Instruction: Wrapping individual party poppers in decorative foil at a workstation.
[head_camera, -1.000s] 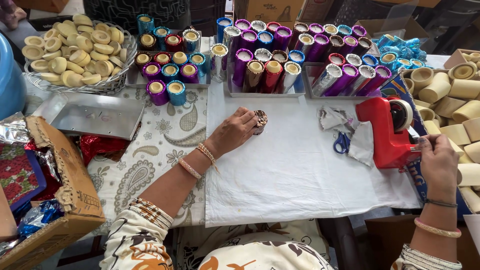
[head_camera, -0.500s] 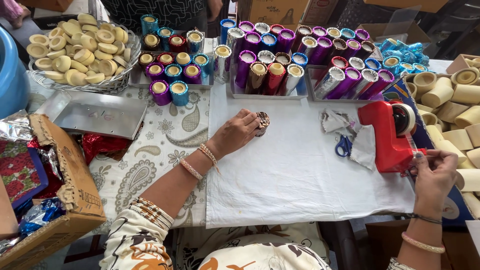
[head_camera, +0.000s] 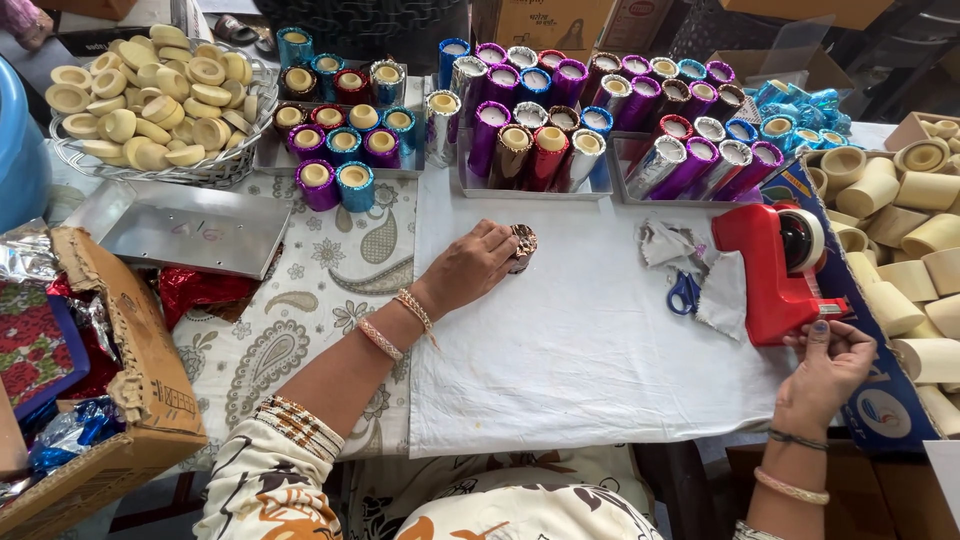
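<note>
My left hand rests on the white cloth and grips a small cylinder wrapped in brown patterned foil, lying on its side. My right hand is at the near end of the red tape dispenser, fingertips pinched at its cutter edge; whether tape is between them is unclear. Blue-handled scissors and scraps of foil lie between the two hands.
Metal trays at the back hold foil-wrapped rolls in purple, blue, red and silver. A wire basket of plain cream discs sits back left, beside an empty metal tray. Plain cardboard tubes fill a box right. A cardboard box with foil sits left.
My right hand slid down from the dispenser's side to its near end at the cutter. The left hand stayed on the wrapped cylinder.
</note>
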